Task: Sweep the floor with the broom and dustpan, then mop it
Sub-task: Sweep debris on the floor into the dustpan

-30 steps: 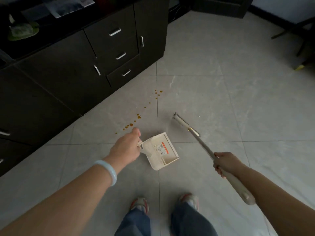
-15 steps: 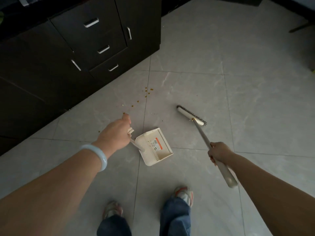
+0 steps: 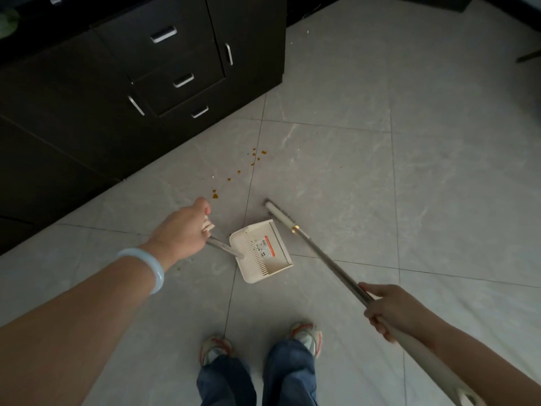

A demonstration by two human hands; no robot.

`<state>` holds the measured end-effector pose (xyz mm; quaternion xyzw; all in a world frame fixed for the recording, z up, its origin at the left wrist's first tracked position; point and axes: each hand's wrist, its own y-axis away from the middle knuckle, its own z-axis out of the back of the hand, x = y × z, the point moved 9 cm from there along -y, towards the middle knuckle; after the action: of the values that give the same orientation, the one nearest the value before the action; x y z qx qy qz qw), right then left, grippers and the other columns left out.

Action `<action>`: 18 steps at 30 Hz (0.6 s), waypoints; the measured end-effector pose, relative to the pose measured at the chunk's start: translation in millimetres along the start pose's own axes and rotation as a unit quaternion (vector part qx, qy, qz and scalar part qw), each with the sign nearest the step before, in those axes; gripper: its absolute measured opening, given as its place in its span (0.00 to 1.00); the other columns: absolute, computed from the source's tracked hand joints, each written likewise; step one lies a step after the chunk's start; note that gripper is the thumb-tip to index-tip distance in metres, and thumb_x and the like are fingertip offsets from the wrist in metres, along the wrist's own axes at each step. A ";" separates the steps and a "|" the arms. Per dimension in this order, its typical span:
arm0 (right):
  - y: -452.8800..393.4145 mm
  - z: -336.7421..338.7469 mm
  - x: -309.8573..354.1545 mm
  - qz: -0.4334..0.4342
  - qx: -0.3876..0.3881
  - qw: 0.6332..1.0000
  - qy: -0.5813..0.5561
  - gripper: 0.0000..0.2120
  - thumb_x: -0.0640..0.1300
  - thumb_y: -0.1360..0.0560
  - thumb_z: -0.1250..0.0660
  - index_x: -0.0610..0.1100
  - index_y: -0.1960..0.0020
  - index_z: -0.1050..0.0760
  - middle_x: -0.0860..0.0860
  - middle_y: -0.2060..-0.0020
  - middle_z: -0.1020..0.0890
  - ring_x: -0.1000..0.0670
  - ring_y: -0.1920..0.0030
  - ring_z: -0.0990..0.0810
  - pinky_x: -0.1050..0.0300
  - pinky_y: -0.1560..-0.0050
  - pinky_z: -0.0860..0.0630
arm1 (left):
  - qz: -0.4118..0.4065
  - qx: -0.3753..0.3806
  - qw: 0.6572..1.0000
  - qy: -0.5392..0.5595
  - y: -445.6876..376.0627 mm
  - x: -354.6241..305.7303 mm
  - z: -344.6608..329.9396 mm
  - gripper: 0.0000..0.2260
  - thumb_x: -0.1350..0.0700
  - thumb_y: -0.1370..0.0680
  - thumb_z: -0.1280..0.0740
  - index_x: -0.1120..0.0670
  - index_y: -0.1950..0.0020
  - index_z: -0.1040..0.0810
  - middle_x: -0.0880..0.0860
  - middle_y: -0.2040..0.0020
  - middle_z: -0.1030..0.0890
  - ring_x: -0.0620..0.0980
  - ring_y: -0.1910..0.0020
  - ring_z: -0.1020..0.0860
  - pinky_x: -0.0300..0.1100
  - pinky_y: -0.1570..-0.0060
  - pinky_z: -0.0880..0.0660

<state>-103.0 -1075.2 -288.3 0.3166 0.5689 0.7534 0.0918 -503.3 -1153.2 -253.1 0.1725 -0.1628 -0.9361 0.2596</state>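
The top of the dustpan [image 3: 261, 251] handle is mostly covered by the left hand [image 3: 181, 233], and the right hand [image 3: 393, 310] hides a stretch of the broom [image 3: 328, 259] shaft, whose grip end runs off the lower right edge of the frame. The small print on the dustpan's label is too small to read, and the bristles of the broom head lie mostly out of sight beneath its pale back. The dark cabinet [image 3: 123, 92] is cut off by the top and left edges, and both legs by the bottom edge.
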 end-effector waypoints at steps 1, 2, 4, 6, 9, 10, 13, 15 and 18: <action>-8.8 0.7 7.1 0.009 -0.012 1.000 0.011 0.29 0.28 0.28 0.39 0.43 0.28 0.34 0.44 0.78 0.27 0.48 0.78 0.30 0.62 0.78 0.34 | 0.002 0.000 1.000 0.001 0.7 0.2 0.1 0.14 0.57 0.24 0.32 0.52 0.42 0.34 0.52 0.57 0.22 0.53 0.60 0.21 0.46 0.60 0.24; -20.9 -0.8 13.8 0.015 -0.022 0.999 0.022 0.27 0.28 0.28 0.39 0.40 0.30 0.32 0.44 0.78 0.27 0.48 0.79 0.30 0.62 0.79 0.33 | 0.002 0.000 1.000 0.003 1.5 -0.5 0.1 0.14 0.57 0.24 0.32 0.52 0.43 0.34 0.52 0.57 0.22 0.53 0.60 0.21 0.46 0.61 0.24; -44.2 -14.4 24.7 0.019 -0.033 0.999 0.030 0.19 0.28 0.30 0.39 0.34 0.39 0.27 0.43 0.78 0.27 0.48 0.80 0.30 0.60 0.79 0.31 | 0.001 -0.002 1.000 0.005 3.2 -1.0 -0.5 0.15 0.57 0.24 0.31 0.52 0.43 0.34 0.52 0.57 0.22 0.52 0.60 0.21 0.46 0.62 0.24; -55.2 -40.5 24.7 0.011 -0.011 1.000 0.020 0.15 0.28 0.31 0.38 0.32 0.44 0.25 0.44 0.79 0.27 0.48 0.81 0.29 0.59 0.77 0.30 | 0.005 -0.003 1.000 0.003 4.7 -0.5 -1.2 0.14 0.57 0.24 0.32 0.51 0.43 0.34 0.52 0.57 0.22 0.52 0.61 0.22 0.45 0.63 0.25; -50.5 -61.2 11.0 0.007 0.033 0.999 -0.008 0.20 0.27 0.31 0.37 0.28 0.39 0.28 0.40 0.76 0.27 0.46 0.77 0.30 0.58 0.74 0.31 | 0.016 -0.006 1.000 0.002 5.0 3.5 -1.0 0.14 0.57 0.24 0.32 0.51 0.43 0.34 0.51 0.57 0.23 0.53 0.59 0.23 0.44 0.62 0.28; -45.9 -58.8 4.0 0.005 0.038 0.999 -0.023 0.21 0.26 0.31 0.37 0.28 0.37 0.30 0.39 0.75 0.27 0.46 0.76 0.31 0.58 0.74 0.32 | 0.018 -0.006 1.000 0.005 5.1 4.3 -0.7 0.14 0.56 0.24 0.32 0.51 0.43 0.34 0.52 0.56 0.23 0.54 0.59 0.23 0.45 0.61 0.27; -28.1 -43.2 -18.5 -0.007 0.031 0.997 -0.071 0.28 0.27 0.29 0.37 0.40 0.30 0.31 0.40 0.75 0.28 0.47 0.77 0.31 0.60 0.76 0.33 | 0.009 -0.003 1.000 0.020 3.9 3.8 -0.1 0.14 0.57 0.24 0.32 0.52 0.43 0.32 0.52 0.55 0.23 0.54 0.57 0.22 0.46 0.58 0.25; -20.4 -37.9 -26.5 0.002 0.010 0.996 -0.083 0.31 0.27 0.29 0.38 0.43 0.28 0.34 0.40 0.75 0.27 0.47 0.78 0.31 0.60 0.77 0.33 | -0.003 0.004 1.000 0.026 4.1 1.4 0.0 0.14 0.57 0.24 0.32 0.52 0.42 0.32 0.53 0.54 0.22 0.53 0.57 0.22 0.47 0.57 0.24; -17.7 -39.4 -31.6 0.004 -0.028 0.995 -0.096 0.32 0.26 0.29 0.38 0.41 0.27 0.35 0.41 0.77 0.27 0.47 0.80 0.31 0.61 0.78 0.32 | -0.027 0.019 0.999 0.021 11.6 0.5 2.3 0.14 0.57 0.24 0.31 0.52 0.42 0.31 0.53 0.52 0.21 0.51 0.57 0.22 0.46 0.57 0.23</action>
<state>-105.1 -1116.6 -322.2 0.3868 0.5349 0.7356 0.1521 -499.6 -1162.4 -246.6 0.2014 -0.1708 -0.9356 0.2345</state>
